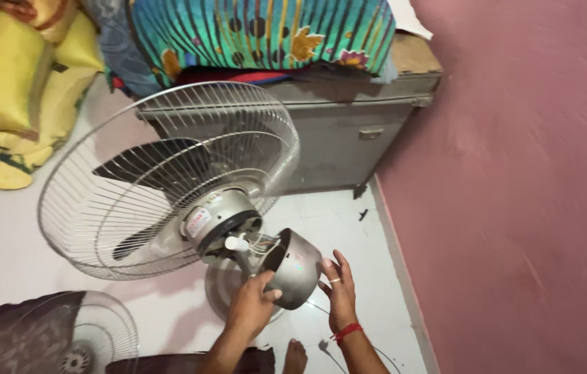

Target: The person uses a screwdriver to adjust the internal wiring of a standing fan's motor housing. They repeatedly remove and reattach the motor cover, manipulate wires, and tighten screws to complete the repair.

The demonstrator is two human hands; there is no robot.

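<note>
A table fan (pixel 169 180) stands on a round base, its wire rear grille and dark blades facing left. Its motor (pixel 220 218) is exposed, with a white knob at the back. Both hands hold a grey dome-shaped motor cover (pixel 297 266) just behind the motor. My left hand (pixel 252 305) grips the cover's lower left edge. My right hand (pixel 337 291), with a ring and a red wrist thread, rests its fingers against the cover's right side.
A loose front fan grille (pixel 75 339) lies on the white tile floor at lower left. A grey metal trunk (pixel 356 131) with colourful bedding on top stands behind. Yellow cushions (pixel 9 76) pile at upper left. A pink wall (pixel 515 187) runs along the right. A thin power cord trails by my foot.
</note>
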